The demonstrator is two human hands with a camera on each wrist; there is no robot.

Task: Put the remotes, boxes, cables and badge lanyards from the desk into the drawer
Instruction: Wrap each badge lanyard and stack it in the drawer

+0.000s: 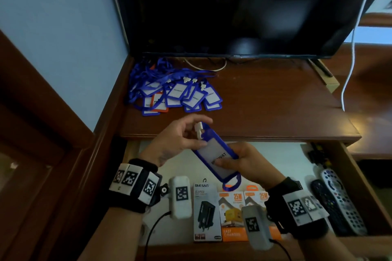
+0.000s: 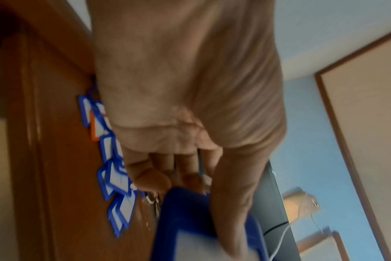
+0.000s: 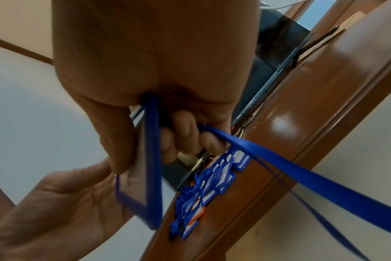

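Note:
Both hands hold one blue badge holder (image 1: 214, 152) with a white card over the open drawer (image 1: 360, 182). My left hand (image 1: 191, 135) pinches its top end by the white clip (image 1: 198, 130). My right hand (image 1: 235, 160) grips the lower half, thumb on the card. In the right wrist view its blue strap (image 3: 301, 178) runs from the curled fingers (image 3: 185, 134) beside the holder (image 3: 151, 159). In the left wrist view the holder (image 2: 190, 220) sits under my thumb. A pile of blue badge lanyards (image 1: 176, 91) lies on the desk (image 1: 265, 101).
Inside the drawer stand a grey charger box (image 1: 206, 210), two orange boxes (image 1: 232, 214), two remotes (image 1: 337, 199) at the right and black cables (image 1: 318, 154) at the back right. A dark monitor (image 1: 244, 6) stands behind the desk; a white cable (image 1: 350, 65) hangs at its right.

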